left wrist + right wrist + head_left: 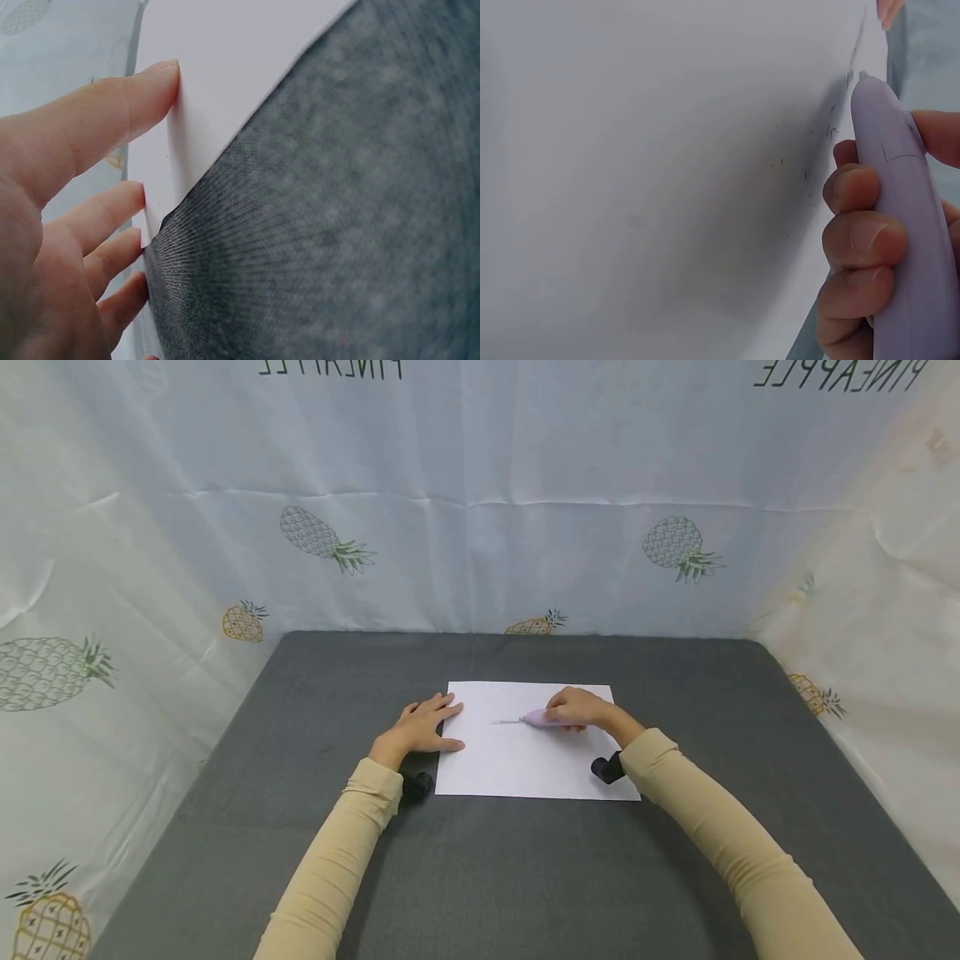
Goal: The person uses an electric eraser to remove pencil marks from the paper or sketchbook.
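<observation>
A white sheet of paper (517, 768) lies on the dark table, with a short grey line (506, 722) drawn across its upper middle. My right hand (579, 706) grips a lilac electric eraser (536, 718), its small tip at the line's right end. In the right wrist view the fingers curl round the eraser body (911, 225), the thumb opposite them. Small dark crumbs (807, 175) dot the paper there. Spread over the sheet's left edge, my left hand (422, 727) rests with straight fingers; its thumb (150, 94) touches the paper.
The table (525, 877) has a dark grey cloth surface. Behind it and along both sides hangs a pale curtain (480, 552) printed with pineapples. Black wrist-worn devices (607, 768) sit below both wrists, the right one over the paper.
</observation>
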{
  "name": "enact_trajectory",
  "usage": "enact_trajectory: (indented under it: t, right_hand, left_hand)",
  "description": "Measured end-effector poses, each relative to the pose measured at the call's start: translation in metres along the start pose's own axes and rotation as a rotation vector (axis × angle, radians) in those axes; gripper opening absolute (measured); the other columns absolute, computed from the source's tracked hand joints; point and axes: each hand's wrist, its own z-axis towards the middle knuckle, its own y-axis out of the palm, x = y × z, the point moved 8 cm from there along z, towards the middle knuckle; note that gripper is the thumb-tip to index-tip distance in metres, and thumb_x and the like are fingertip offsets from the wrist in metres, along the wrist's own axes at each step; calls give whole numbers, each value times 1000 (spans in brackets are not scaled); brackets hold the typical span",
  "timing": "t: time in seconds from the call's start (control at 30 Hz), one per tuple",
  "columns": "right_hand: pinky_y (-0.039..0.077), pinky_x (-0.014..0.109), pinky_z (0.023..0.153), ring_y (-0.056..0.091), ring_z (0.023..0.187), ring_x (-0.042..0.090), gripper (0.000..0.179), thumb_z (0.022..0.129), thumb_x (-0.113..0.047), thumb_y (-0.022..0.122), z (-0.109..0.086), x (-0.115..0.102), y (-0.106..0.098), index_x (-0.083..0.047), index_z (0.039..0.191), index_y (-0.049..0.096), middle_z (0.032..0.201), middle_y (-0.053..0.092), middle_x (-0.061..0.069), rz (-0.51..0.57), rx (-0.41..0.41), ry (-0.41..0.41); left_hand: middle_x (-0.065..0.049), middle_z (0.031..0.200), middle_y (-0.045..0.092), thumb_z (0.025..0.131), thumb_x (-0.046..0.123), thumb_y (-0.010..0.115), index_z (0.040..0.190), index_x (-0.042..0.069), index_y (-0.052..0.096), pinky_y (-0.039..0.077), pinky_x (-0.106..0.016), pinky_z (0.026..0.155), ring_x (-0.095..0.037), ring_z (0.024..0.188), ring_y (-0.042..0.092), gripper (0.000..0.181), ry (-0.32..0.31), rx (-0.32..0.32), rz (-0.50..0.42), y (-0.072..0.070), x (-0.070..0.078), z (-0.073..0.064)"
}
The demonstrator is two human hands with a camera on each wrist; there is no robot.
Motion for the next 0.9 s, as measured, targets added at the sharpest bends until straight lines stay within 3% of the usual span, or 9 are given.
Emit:
enact_trajectory:
  t: [0.5, 0.9]
  right_hand:
    - [34, 19, 45, 38, 44, 7, 33, 90, -24, 53, 1, -3, 0, -1, 106, 70, 55, 48, -3, -51, -34, 34]
    - [34, 20, 45, 38, 44, 7, 32, 89, -24, 54, 3, -1, 1, -1, 105, 70, 55, 49, -3, -55, -5, 23]
  left_hand:
    - [-11, 163, 19, 89, 47, 62, 153, 14, 29, 11, -61, 121, -33, 153, 14, 78, -3, -2, 1, 0, -1, 2]
    - [-11, 163, 19, 89, 47, 62, 153, 15, 30, 11, -60, 121, -33, 153, 15, 78, -1, 1, -4, 1, -2, 1]
